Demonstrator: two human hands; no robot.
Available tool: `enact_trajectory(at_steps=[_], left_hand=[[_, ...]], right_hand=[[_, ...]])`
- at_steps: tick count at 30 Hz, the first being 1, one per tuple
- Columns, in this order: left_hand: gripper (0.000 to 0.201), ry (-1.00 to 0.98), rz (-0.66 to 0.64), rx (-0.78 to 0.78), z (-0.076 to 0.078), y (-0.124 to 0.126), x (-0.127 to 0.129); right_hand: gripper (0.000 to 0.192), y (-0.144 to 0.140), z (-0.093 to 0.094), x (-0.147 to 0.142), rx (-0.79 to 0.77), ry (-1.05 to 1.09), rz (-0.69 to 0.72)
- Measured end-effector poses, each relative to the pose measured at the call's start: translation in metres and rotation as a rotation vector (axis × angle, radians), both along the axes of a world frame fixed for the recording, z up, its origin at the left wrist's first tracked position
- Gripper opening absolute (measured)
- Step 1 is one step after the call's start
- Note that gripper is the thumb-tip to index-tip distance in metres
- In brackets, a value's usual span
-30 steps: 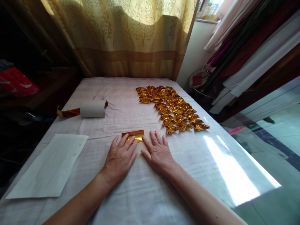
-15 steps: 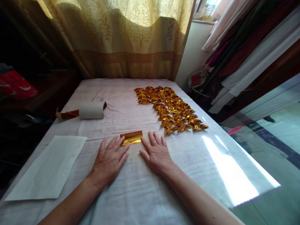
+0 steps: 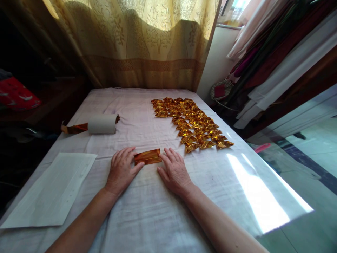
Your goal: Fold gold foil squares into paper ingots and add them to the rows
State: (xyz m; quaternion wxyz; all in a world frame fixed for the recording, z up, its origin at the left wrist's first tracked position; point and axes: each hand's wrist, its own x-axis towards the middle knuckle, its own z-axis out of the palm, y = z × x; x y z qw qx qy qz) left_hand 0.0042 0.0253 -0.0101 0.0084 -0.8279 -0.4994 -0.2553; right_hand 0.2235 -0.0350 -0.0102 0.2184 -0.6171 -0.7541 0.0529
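Observation:
A small rectangular strip of shiny gold foil paper [image 3: 147, 156] lies on the cloth-covered table between my hands, with lengthwise creases. My left hand [image 3: 121, 169] rests at its left end, the fingers slightly bent and close together. The left thumb is apart from them, touching the lower edge. At the right end, my right hand [image 3: 174, 170] lies low with its fingers stretched out, and the index fingertip touches the foil. Beyond the right hand, rows of folded gold foil pieces [image 3: 196, 123], pointed at their ends, sit on the cloth.
A grey roll [image 3: 102, 124] with gold foil sticking out of both ends lies back left. A white sheet of paper [image 3: 52, 189] rests at the left. The white tablecloth [image 3: 210, 211] has a bright sun patch at right. A patterned curtain [image 3: 158, 45] hangs behind; clothes [image 3: 286, 63] hang at right.
The foil strip now looks darker and coppery, with creases along it. My left hand has turned and its fingers have drawn closer together; the right hand has barely shifted.

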Motion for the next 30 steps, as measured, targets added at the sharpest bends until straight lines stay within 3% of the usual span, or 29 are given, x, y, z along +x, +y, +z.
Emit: enact_trajectory(at_steps=[5,11,20,26,30], left_hand=[[0.011,-0.096,-0.057,-0.03,0.003,-0.005,-0.001],[0.01,-0.256,-0.156,-0.203,0.007,-0.006,-0.003],[0.046,-0.85,-0.103,-0.659,0.019,-0.018,0.008],[0.073,-0.958,-0.068,-0.833,0.028,-0.02,0.012],[0.081,-0.962,-0.056,-0.868,0.026,-0.02,0.013]], right_hand=[[0.051,0.005,-0.01,0.006,0.132,0.161,-0.028],[0.057,0.008,-0.012,0.01,0.113,0.201,-0.025],[0.028,0.003,0.01,0.005,0.233,0.511,0.134],[0.041,0.0,0.008,0.0,0.173,0.675,0.072],[0.045,0.002,0.003,0.0,0.152,0.694,0.072]])
